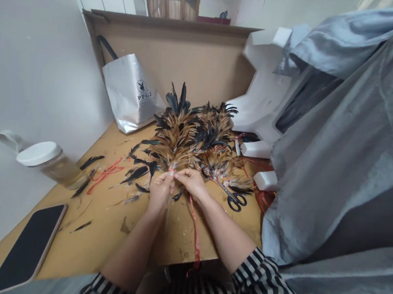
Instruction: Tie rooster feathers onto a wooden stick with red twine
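A fan of brown and black feathers [179,140] lies on the wooden table [103,231]. Its quill ends meet at a red binding right at my fingertips. My left hand [160,191] pinches the base of the feather bundle. My right hand [191,181] is closed beside it, pinching the red ribbon [194,233], which trails back over the table edge toward my striped sleeves. More feather bundles [216,161] sit just behind my right hand.
Black scissors [235,199] lie right of my hands. Loose feathers and red ribbon scraps [104,174] scatter to the left. A jar with a white lid [47,162], a phone [28,246], a silver bag [130,91], white foam [262,102] and grey cloth [350,149] surround the work.
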The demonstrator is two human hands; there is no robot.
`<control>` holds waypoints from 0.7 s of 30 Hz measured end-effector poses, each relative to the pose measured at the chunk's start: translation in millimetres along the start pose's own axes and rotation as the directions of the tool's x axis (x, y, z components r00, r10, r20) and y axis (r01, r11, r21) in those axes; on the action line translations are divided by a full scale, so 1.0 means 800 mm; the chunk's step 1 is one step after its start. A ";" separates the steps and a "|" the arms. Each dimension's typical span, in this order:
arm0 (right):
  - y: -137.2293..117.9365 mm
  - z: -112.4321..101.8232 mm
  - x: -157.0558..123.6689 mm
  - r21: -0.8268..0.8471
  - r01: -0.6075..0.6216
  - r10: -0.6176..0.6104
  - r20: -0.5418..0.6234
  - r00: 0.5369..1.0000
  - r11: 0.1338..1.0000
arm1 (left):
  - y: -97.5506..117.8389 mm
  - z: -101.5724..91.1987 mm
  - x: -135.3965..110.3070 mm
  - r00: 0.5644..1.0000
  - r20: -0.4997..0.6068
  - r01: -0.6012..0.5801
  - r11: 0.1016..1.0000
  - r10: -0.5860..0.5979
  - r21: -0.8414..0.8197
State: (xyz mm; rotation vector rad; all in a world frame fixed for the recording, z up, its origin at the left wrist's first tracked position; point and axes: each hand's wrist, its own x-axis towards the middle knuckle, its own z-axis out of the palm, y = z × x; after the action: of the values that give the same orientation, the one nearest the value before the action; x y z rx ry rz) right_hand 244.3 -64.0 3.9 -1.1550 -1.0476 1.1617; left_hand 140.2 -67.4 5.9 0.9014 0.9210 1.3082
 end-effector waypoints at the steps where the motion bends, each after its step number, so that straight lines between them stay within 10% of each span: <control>1: 0.000 -0.001 0.000 -0.014 0.004 -0.004 0.005 1.000 1.000 | 0.000 -0.001 0.001 1.000 -0.006 0.003 1.000 -0.003 0.009; 13: -0.008 -0.019 -0.003 -0.194 0.062 -0.055 0.044 0.998 0.979 | -0.003 -0.006 0.010 0.998 0.016 0.060 0.997 -0.061 0.056; 21: -0.015 -0.106 -0.025 -0.473 -0.041 0.158 0.211 0.965 0.880 | -0.001 -0.010 0.015 0.997 -0.024 0.076 0.997 -0.077 -0.032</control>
State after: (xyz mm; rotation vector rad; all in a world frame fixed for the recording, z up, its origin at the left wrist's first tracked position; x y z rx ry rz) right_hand 326.7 -94.0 4.8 -1.4790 -1.5325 1.1879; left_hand 133.9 -55.1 1.7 0.8194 0.9436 1.2672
